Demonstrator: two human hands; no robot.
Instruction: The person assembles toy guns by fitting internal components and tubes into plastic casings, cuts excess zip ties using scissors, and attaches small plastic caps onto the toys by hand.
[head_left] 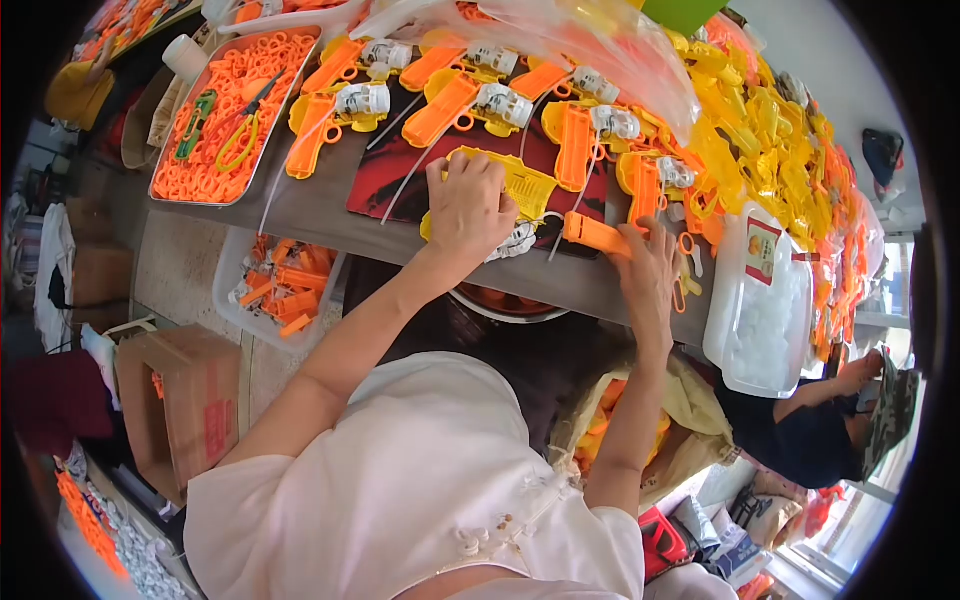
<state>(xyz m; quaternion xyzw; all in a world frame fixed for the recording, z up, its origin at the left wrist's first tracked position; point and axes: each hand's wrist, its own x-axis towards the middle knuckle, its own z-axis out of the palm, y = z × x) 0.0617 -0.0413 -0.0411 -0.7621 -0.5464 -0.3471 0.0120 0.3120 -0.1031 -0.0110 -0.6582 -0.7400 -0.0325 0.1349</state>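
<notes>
My left hand (466, 210) is closed over a yellow plastic toy-gun shell (528, 188) at the front of the table. A white, see-through mechanism (516, 242) shows just below that hand. To the right, my right hand (648, 268) pinches an orange plastic grip piece (596, 234), held apart from the yellow shell. Behind both hands lie several part-built toy guns (440, 108) with orange grips, yellow shells and white mechanisms. Thin white strips trail from some of them. My left palm hides part of the yellow shell.
A metal tray (226, 200) of orange rings holds pliers and a cutter. Yellow shells (770, 140) are heaped at the right, beside a clear plastic tub (760, 330). Below the table are a bin (232, 300) of orange parts and a cardboard box (205, 400). Another person's arm (830, 395) shows at right.
</notes>
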